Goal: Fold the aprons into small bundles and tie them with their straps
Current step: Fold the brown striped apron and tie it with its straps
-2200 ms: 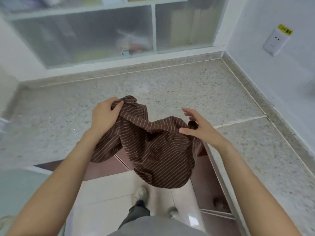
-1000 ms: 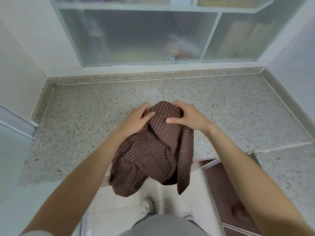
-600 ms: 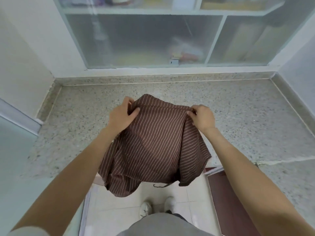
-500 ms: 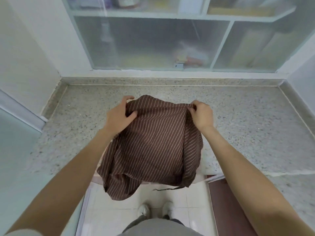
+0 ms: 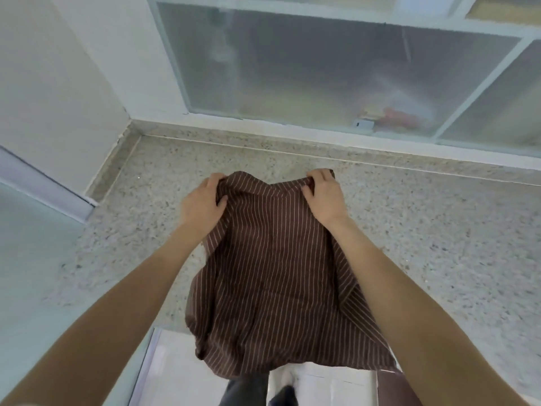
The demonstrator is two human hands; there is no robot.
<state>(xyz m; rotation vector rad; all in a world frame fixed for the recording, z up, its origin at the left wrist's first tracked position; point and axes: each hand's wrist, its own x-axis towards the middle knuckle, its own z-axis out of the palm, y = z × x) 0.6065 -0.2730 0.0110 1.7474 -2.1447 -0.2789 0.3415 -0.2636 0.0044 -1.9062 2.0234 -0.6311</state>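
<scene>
A brown apron with thin white stripes (image 5: 275, 276) hangs between my hands over the speckled stone counter (image 5: 439, 235). My left hand (image 5: 203, 205) grips its top left corner, thumb on the cloth. At the top right corner, my right hand (image 5: 323, 197) grips the cloth with curled fingers. The top edge sags a little between them. The lower part drapes past the counter's front edge toward the floor. No strap is visible.
A frosted sliding cabinet (image 5: 336, 74) runs along the back of the counter. A white wall (image 5: 58, 83) closes the left side. Below the counter edge lie white floor tiles (image 5: 175, 373), with my dark trouser leg and shoes (image 5: 257, 391).
My hands moved apart from the bunched cloth and spread the apron's top edge wide. The apron now hangs flatter and reaches farther over the counter.
</scene>
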